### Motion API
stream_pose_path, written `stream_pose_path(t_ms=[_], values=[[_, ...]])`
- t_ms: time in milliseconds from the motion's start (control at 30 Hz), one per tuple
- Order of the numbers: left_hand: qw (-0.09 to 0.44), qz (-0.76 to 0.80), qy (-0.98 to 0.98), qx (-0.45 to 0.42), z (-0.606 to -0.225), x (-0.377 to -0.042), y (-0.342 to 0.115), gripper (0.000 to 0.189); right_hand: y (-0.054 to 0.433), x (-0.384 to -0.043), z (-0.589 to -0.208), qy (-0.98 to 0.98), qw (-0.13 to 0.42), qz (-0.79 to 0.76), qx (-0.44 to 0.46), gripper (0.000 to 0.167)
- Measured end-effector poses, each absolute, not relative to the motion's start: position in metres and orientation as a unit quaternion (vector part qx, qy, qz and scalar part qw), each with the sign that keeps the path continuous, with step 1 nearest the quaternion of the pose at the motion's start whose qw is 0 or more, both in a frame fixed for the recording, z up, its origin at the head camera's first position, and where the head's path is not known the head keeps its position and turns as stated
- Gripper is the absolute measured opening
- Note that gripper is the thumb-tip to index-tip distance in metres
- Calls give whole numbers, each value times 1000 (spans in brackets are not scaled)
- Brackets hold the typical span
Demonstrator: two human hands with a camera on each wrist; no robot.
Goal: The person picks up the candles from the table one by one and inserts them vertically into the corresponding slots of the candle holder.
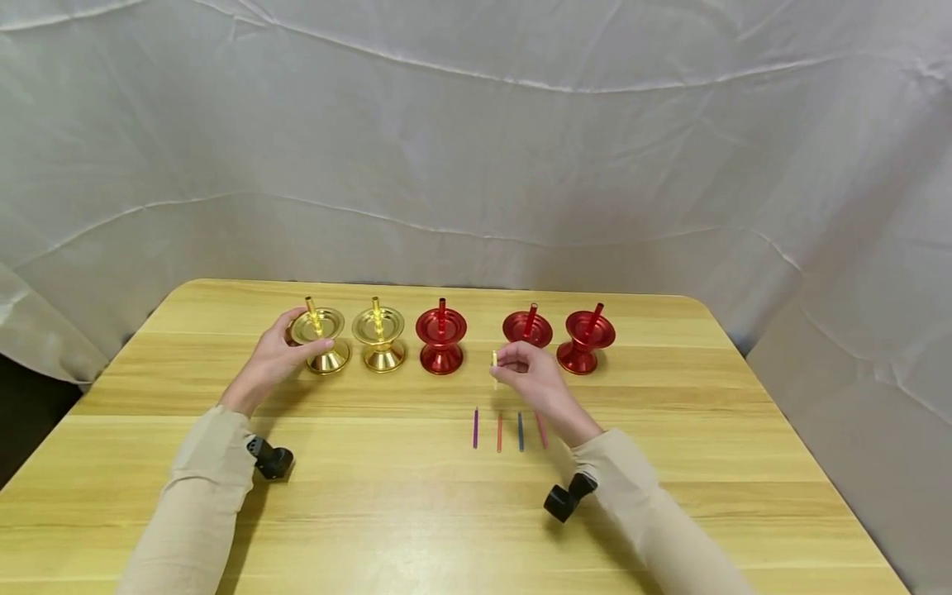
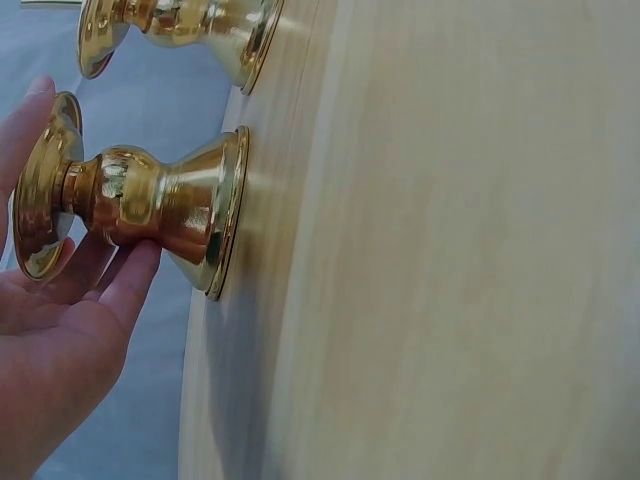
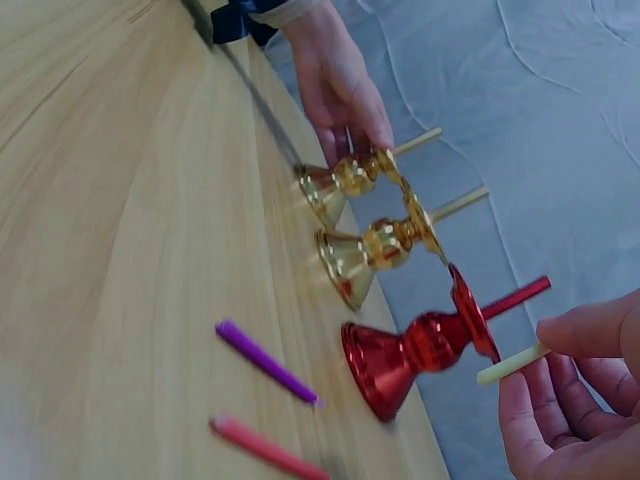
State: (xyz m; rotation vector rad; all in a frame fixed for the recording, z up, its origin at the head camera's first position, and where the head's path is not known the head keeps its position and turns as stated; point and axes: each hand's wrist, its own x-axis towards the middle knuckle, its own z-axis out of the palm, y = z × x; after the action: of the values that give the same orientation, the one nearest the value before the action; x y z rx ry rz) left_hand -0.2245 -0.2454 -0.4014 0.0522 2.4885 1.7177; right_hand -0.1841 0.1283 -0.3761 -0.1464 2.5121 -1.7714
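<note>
At the left end of a row of candle holders, my left hand (image 1: 273, 357) grips a gold candle holder (image 1: 328, 360). In the left wrist view its fingers curl against the gold stem (image 2: 128, 190), and the thumb reaches beside the dish. My right hand (image 1: 534, 378) pinches a thin pale yellow candle (image 3: 512, 364) between thumb and fingertips, above the table and in front of the red holders. Behind that hand stands a red candle holder (image 1: 516, 330), its base hidden. Purple (image 1: 475, 430), coral (image 1: 499, 434), blue (image 1: 521, 433) and pink (image 1: 541, 431) candles lie side by side below it.
Another gold holder (image 1: 384, 357) and a red holder (image 1: 441, 359) stand between the hands. One more red holder (image 1: 578, 359) is at the right end. Each holder has an upright tube in its dish. A pale curtain (image 1: 476, 165) hangs behind the wooden table (image 1: 387, 512).
</note>
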Motion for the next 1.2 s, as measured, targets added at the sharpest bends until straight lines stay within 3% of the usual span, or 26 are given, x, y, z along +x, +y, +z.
stream_pose_path(t_ms=[1200], values=[[52, 575, 817, 7, -404, -224, -245, 93, 32, -220, -329, 769, 36, -627, -120, 18]])
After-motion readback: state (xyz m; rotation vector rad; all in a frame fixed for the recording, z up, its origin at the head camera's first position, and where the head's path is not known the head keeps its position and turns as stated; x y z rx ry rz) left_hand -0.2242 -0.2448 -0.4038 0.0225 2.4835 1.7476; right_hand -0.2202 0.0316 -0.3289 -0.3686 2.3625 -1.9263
